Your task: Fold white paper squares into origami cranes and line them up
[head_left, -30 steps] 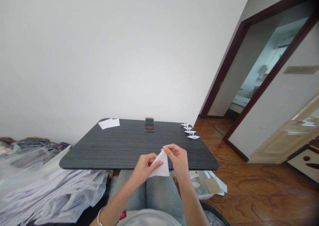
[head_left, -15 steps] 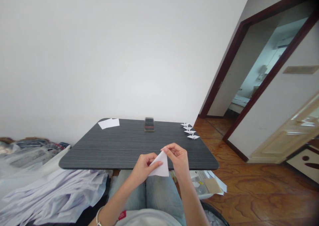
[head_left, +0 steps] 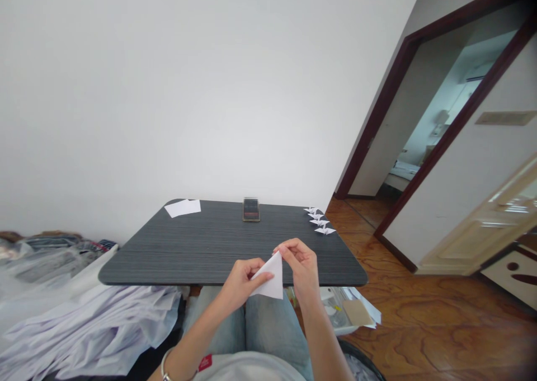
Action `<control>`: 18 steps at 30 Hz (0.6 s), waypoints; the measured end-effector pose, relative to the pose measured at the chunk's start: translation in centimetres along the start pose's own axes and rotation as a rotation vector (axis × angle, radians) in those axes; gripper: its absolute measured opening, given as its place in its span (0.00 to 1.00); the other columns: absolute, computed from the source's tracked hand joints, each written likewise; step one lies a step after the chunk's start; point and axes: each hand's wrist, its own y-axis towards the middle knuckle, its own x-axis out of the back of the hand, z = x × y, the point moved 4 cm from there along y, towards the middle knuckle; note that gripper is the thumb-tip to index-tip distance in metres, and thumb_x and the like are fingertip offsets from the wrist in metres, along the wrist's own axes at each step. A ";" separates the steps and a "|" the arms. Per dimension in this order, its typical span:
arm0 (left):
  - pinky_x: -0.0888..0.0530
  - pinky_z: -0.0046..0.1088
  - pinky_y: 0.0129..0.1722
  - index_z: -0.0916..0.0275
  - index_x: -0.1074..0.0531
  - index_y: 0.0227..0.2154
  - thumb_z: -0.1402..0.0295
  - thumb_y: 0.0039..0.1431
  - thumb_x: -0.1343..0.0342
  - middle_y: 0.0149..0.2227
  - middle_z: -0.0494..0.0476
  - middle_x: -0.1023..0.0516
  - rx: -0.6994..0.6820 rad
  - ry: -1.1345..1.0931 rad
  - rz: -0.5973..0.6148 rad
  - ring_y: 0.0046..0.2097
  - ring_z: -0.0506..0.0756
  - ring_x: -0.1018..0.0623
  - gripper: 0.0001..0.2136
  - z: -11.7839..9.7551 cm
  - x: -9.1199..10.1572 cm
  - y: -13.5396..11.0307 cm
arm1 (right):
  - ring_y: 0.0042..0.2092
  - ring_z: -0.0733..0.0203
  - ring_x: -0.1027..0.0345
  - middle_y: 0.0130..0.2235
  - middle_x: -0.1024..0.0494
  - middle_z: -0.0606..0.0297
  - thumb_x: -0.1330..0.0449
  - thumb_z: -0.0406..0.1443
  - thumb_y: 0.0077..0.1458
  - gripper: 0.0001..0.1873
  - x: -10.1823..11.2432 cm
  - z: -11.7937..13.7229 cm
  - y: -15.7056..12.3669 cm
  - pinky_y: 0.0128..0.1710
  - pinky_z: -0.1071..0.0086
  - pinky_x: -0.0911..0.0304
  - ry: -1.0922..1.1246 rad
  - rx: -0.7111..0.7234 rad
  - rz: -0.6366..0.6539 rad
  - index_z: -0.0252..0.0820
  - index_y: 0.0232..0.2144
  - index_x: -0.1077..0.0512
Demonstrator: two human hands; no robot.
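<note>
White folded paper (head_left: 275, 286) was held over the near edge of the table (head_left: 188, 252) by both hands, the left hand (head_left: 244, 282) with its thumb across the face, apparently for steadiness, the right hand (head_left: 300, 262) pinching the tip at one o'clock, likely to control that point. From the paper, loose sheets (head_left: 183, 208) lay at ten o'clock, a dark-screened device (head_left: 251, 209) stood near twelve and paper birds (head_left: 319, 222) sat at one, presumably out of the hands' way.
</note>
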 end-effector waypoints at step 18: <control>0.40 0.19 0.22 0.67 0.32 0.25 0.62 0.48 0.44 0.21 0.49 0.31 -0.019 -0.080 -0.031 0.23 0.47 0.34 0.11 -0.2 0.2 0.2 | 0.27 0.66 0.40 0.23 0.33 0.69 0.40 0.37 0.46 0.08 -0.2 -0.7 0.1 0.27 0.73 0.44 -0.140 -0.020 0.093 0.39 0.20 0.32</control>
